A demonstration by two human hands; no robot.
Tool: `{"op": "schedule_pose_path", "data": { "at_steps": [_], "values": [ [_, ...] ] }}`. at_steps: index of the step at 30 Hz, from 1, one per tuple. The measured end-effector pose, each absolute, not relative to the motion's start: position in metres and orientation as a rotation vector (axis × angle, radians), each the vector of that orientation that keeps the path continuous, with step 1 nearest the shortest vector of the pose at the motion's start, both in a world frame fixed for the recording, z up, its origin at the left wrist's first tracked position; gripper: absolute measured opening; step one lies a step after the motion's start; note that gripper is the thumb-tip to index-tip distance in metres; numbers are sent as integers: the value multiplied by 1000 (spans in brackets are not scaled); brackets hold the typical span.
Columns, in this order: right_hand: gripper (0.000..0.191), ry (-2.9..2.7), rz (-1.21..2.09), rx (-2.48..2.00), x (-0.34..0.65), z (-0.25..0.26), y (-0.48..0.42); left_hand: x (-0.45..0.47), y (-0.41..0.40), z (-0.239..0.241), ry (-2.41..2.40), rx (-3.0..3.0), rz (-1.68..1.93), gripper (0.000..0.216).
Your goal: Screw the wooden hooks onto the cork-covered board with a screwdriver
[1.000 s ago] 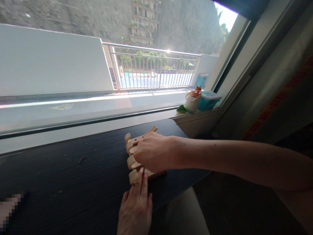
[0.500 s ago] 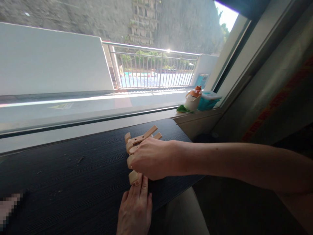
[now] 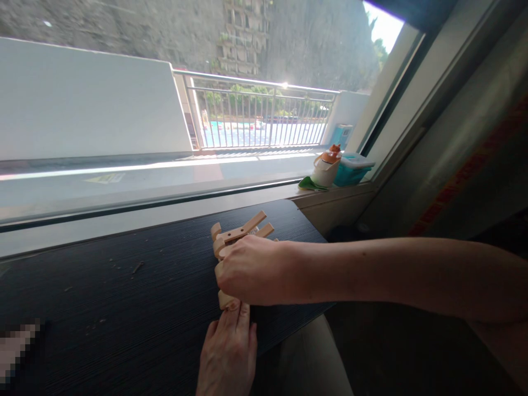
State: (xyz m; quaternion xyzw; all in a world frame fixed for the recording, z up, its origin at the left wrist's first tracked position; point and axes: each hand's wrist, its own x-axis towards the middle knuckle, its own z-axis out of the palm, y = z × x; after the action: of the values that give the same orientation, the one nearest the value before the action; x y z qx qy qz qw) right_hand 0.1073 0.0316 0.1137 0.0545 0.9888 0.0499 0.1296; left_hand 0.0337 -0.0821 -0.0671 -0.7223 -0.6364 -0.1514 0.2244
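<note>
Head, seven o'clock: pale, smooth, rounded wooden pieces (image 3: 236, 233)
Right hand (image 3: 249, 272): curled atop, hold hidden
Left hand (image 3: 229, 346): straight-fingered, grip unclear

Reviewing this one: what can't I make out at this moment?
All in the head view:
Right hand: fingers and grip hidden beneath the back of the hand.
Wooden assembly: much of it covered by the right hand.
Left hand: fingertips partly hidden by the right hand; forearm cut off by the bottom edge.
Pixelated shape: detail lost to pixelation, cut off by the left edge.
Red markings: too dim and blurred to read.
</note>
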Motion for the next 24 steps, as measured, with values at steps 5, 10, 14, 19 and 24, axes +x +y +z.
{"op": "schedule_pose_path", "data": {
  "at_steps": [5,10,14,19,24],
  "values": [
    [20,2863,167,128,108,113,35,35,-83,-70,-1782,-1978,-417,34],
    [22,2885,148,100,106,114,35,35,-84,-71,-1759,-1989,-435,32],
    [14,2768,93,250,102,117,37,35,-83,-70,-1758,-1977,-423,34],
    [14,2809,112,268,103,120,39,34,-82,-68,-1749,-1964,-403,38],
    [18,2906,169,164,111,120,30,34,-82,-66,-1776,-1981,-409,33]
  ]
}}
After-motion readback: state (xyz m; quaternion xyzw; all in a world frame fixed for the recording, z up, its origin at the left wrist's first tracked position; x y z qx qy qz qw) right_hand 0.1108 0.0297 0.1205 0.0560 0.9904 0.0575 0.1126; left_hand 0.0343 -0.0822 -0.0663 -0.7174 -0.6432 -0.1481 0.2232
